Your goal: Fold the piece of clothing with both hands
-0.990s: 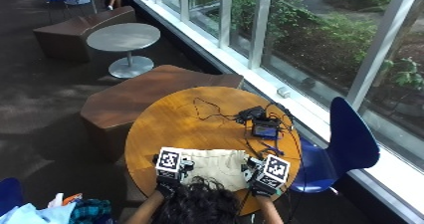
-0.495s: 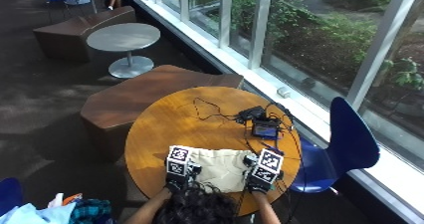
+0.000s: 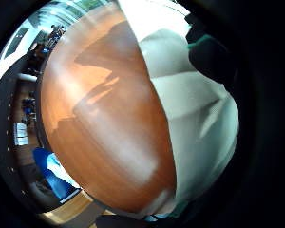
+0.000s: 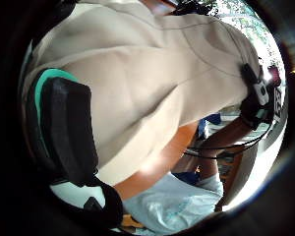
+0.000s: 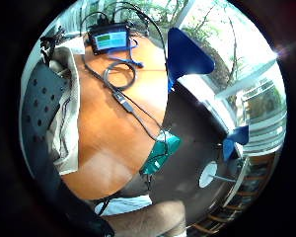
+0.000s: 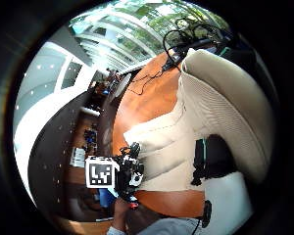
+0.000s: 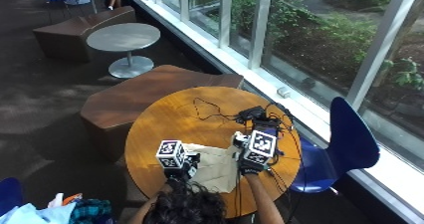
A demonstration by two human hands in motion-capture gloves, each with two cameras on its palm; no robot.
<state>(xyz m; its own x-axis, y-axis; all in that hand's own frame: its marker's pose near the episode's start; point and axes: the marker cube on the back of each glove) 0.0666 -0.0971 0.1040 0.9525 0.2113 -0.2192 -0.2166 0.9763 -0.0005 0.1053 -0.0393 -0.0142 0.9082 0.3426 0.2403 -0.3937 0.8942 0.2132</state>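
cream soft cloth garment (image 7: 213,165) lying on round wooden counter (image 7: 172,122) | left hand (image 7: 177,159) and right hand (image 7: 252,152) pinching opposite edges, fingers curled on cloth | seems light, limp, likely sagging; gripping edges looks best

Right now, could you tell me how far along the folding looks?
Midway, I think. The garment lies on the table already gathered into a compact shape. The left hand holds one side, and the right hand lifts the other edge, which stands raised off the wood. That edge is not yet laid over, and the final flattening remains.
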